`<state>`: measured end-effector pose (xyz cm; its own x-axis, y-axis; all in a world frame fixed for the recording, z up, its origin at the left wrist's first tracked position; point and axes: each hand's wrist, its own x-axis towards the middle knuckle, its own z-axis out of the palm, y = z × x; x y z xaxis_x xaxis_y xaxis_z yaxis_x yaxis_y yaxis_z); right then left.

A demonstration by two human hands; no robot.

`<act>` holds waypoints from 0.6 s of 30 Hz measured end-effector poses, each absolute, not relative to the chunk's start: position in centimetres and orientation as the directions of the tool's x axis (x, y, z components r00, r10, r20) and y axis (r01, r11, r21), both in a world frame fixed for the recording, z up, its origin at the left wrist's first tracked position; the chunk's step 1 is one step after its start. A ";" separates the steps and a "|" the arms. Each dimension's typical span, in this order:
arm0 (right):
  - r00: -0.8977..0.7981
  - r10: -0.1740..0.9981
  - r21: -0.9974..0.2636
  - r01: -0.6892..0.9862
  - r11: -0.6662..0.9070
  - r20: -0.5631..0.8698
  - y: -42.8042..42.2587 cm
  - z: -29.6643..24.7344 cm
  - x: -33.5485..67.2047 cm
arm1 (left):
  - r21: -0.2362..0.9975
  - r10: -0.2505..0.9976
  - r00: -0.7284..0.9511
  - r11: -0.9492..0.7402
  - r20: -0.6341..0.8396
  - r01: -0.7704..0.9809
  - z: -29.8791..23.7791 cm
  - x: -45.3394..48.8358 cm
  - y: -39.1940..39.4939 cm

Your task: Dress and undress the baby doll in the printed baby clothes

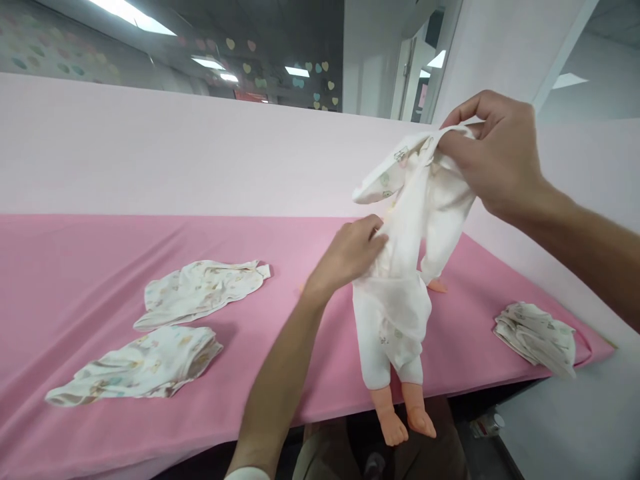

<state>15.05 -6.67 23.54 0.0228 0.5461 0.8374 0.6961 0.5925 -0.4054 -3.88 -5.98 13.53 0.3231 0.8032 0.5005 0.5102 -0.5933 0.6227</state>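
Observation:
A baby doll (383,408) in white clothes is at the table's front edge, its bare legs hanging over it. Its head is hidden; one small orange-toned hand shows below a sleeve. My right hand (505,157) is raised, thumb and fingers pinching the upper edge of a white printed baby shirt (407,223) and pulling the cloth up from the doll. My left hand (347,253) is at the doll's side, with curled fingers closed on the same shirt's cloth. The shirt's lower part drapes over the white pants (369,340).
Two printed baby garments lie on the pink tablecloth (280,373) at left, a flat one (203,290) behind a folded one (145,363). Another folded cloth (537,333) rests near the right edge. A pale wall (175,153) with windows stands behind the table.

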 end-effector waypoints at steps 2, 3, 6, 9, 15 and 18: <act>0.055 0.568 -0.429 0.716 0.551 0.821 -6.5 23.8 16.1 | 0.638 0.798 0.209 -0.584 0.566 0.502 14.0 -5.5 -5.4; 0.074 0.594 -0.452 0.725 0.519 0.801 -6.5 23.7 16.6 | 0.647 0.791 0.140 -0.575 0.595 0.501 14.2 -6.6 -5.2; 0.079 0.716 -0.513 0.752 0.413 0.693 -6.7 23.1 17.9 | 0.676 0.768 -0.065 -0.516 0.637 0.527 14.9 -9.8 -5.3; 0.010 0.838 -0.569 0.739 0.362 0.546 -6.8 22.1 18.9 | 0.692 0.745 -0.176 -0.468 0.643 0.550 15.4 -11.9 -6.2; -0.128 0.938 -0.715 0.616 0.331 0.324 -6.5 21.3 20.4 | 0.706 0.697 -0.252 -0.496 0.671 0.506 16.0 -12.6 -7.7; -0.171 0.959 -0.777 0.562 0.284 0.227 -7.1 21.6 21.2 | 0.725 0.696 -0.244 -0.563 0.675 0.397 15.9 -13.2 -8.4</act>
<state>21.21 -7.12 21.59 -0.1709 0.9589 0.2267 0.5623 0.2838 -0.7767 -13.22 -8.37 15.90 -0.2442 0.6962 0.6750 0.3970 -0.5633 0.7246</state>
